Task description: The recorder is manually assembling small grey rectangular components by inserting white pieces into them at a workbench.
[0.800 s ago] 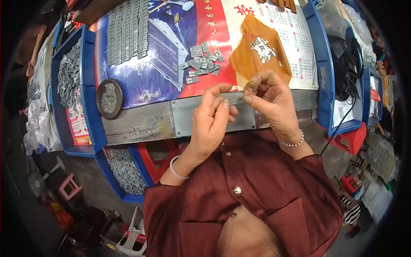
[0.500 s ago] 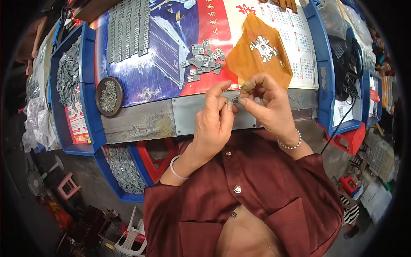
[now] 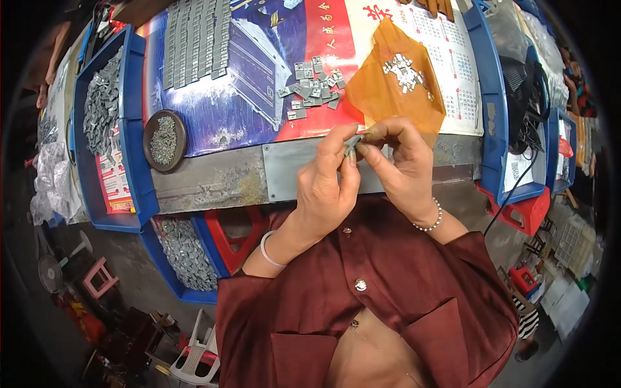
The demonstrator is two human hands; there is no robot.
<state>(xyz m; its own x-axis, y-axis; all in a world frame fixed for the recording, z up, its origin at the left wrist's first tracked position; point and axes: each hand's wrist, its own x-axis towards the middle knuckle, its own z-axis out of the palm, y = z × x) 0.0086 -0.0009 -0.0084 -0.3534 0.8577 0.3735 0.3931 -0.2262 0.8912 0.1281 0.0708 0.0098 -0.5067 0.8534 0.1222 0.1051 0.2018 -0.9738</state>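
Above the bench's front edge, my left hand (image 3: 328, 178) pinches a small flat grey part (image 3: 352, 143) between thumb and forefinger. My right hand (image 3: 406, 161) is closed too, its thumb and fingertips meeting the right end of that part. Whatever sits between the right fingertips is hidden. Beyond the hands lies a loose pile of similar grey pieces (image 3: 314, 89) on the poster-covered bench. To its right, small white-silver pieces (image 3: 403, 72) are heaped on an amber sheet (image 3: 369, 90).
Rows of grey parts (image 3: 197, 45) lie at the far left. A dark round dish (image 3: 147, 143) holds tiny metal bits. Blue bins (image 3: 134, 110) flank the bench, with another blue bin (image 3: 187, 255) of grey parts below. A grey plate (image 3: 284, 174) is fixed along the front edge.
My right hand has moved left, bringing its fingertips against the grey part in my left hand. The grey part is turned and shows more. The view has shifted slightly.
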